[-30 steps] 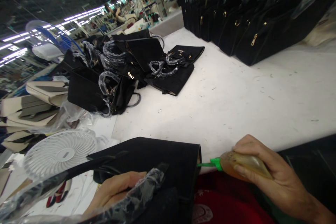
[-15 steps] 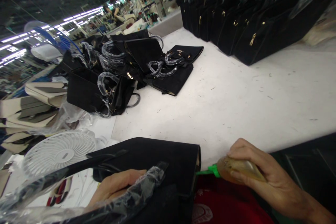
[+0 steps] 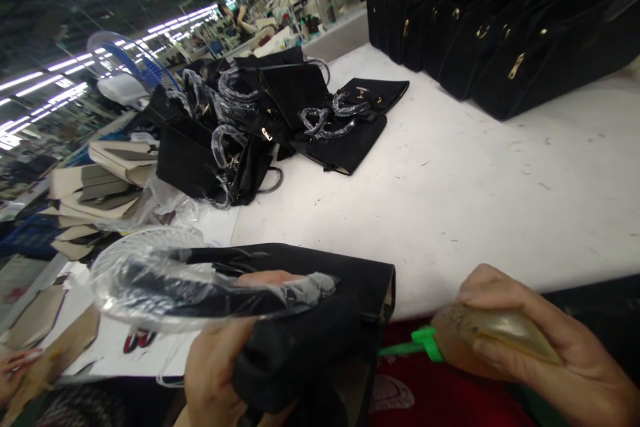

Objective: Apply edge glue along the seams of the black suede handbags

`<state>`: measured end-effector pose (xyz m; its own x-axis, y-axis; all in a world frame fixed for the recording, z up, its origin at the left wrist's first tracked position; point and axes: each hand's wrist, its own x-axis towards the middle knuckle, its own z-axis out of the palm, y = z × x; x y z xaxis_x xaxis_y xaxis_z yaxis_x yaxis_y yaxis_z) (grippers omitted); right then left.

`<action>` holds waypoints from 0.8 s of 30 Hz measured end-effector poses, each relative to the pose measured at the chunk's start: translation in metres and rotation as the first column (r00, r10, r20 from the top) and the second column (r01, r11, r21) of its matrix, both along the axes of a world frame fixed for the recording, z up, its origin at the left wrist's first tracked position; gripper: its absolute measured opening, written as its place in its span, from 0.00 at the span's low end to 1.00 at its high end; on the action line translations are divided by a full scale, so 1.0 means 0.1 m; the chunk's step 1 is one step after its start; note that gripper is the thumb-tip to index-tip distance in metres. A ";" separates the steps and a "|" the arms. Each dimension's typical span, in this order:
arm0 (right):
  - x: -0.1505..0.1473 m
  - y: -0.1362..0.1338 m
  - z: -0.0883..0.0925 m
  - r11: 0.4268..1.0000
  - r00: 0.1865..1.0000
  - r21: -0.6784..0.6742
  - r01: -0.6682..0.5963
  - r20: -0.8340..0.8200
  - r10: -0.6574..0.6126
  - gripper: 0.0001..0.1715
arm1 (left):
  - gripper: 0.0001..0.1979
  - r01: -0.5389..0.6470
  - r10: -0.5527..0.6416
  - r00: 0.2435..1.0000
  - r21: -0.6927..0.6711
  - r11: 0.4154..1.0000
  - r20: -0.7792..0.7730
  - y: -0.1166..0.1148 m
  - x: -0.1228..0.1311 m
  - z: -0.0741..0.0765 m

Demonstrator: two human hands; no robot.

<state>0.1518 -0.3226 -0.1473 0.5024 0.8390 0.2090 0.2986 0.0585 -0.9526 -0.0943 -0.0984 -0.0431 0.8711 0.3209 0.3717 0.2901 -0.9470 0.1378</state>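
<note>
Boxy black handbag (image 3: 320,340) with plastic-wrapped handles (image 3: 187,290), its side edge (image 3: 390,297) seemingly unfinished, is gripped by the left hand (image 3: 217,360); the right hand (image 3: 573,340) clasps an amber, green-nozzled bottle (image 3: 467,337).

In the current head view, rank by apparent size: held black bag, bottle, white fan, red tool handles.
1. Held black bag
2. Bottle and white fan: unsure, fan partly covered
3. Red tool handles
</note>
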 end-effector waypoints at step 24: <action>-0.06 -0.11 0.07 0.990 0.999 -0.143 0.003 -0.048 -0.010 0.11 | 0.19 0.000 -0.001 1.000 -0.048 0.999 -0.008 -0.09 0.03 0.06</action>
